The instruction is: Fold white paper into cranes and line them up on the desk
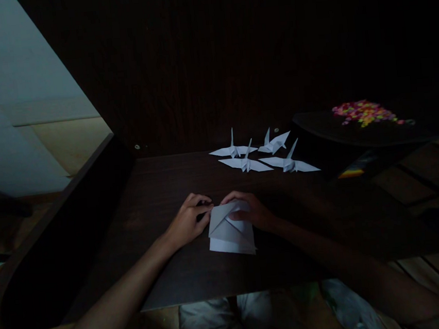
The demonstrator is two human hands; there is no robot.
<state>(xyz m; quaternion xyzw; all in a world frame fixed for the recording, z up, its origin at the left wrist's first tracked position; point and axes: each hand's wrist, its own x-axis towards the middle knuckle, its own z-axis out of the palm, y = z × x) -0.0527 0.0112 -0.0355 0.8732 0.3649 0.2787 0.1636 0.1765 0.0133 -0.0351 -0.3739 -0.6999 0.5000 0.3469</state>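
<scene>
A partly folded sheet of white paper (pixel 232 241) lies on the dark desk in front of me, with creased flaps crossing its top face. My left hand (pixel 189 220) is at the paper's upper left corner, thumb and fingers closing on that edge. At the upper right, my right hand (pixel 250 210) grips the paper, its thumb on the top face and its fingers bent over the far edge. Beyond both hands stand several white origami cranes (pixel 246 164) with spread wings.
The desk (pixel 147 187) has a tall back panel (pixel 195 68) and a raised left side panel (pixel 69 220). On the right, a dark shelf (pixel 317 129) bears a heap of small pink, red and yellow pieces (pixel 367 112). My legs (pixel 205 321) are below the front edge.
</scene>
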